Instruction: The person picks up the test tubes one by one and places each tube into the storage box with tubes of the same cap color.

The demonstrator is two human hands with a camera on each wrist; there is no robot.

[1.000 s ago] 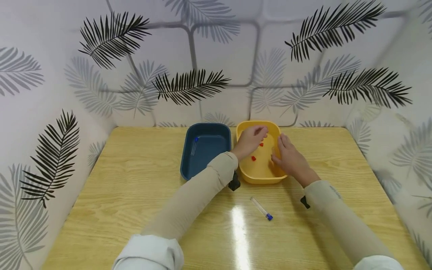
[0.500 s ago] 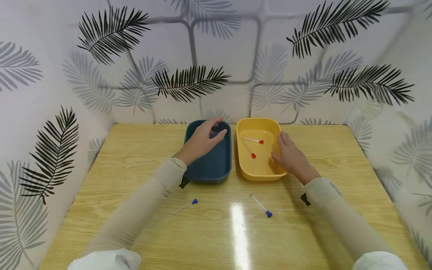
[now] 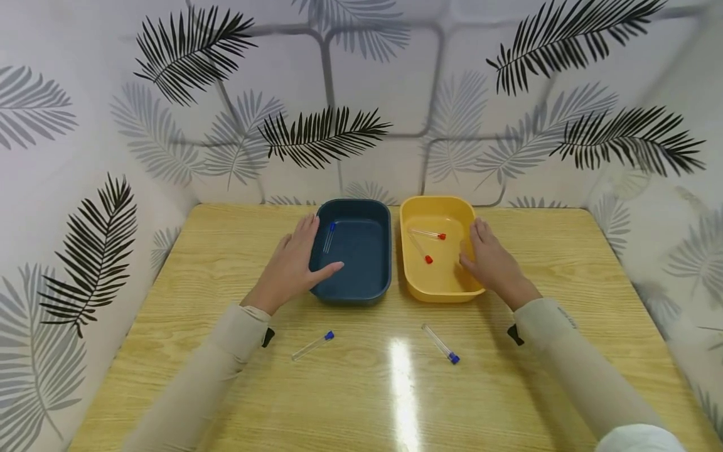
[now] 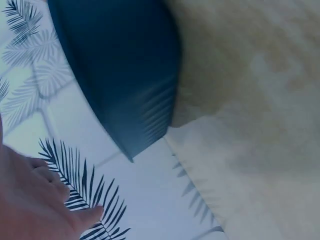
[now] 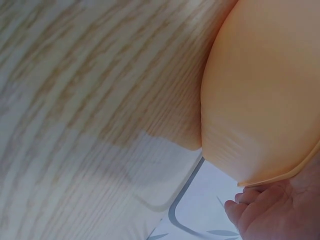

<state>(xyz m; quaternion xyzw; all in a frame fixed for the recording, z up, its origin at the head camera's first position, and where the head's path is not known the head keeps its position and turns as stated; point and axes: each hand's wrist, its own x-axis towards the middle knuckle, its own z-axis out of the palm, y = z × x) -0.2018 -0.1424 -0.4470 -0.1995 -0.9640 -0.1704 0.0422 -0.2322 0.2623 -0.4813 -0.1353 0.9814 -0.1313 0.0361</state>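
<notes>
While the left hand [image 3: 289, 260] lies at the left rim of the blue bin [image 3: 351, 300], thumb spread from extended fingers, the right hand [image 3: 497, 262] straddles the right rim of the yellow bin [image 3: 443, 296], just right of the blue bin — whether it pinches, one cannot tell. Both bins look light and stiff, best held by opposite rims. Left-hand contact is hard to make out — wrist views crop both bins.

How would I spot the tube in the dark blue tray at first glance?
On the wooden table, find the dark blue tray left of the yellow tray. The tube lies inside, on the left: the only blue-capped one in either tray.
</notes>
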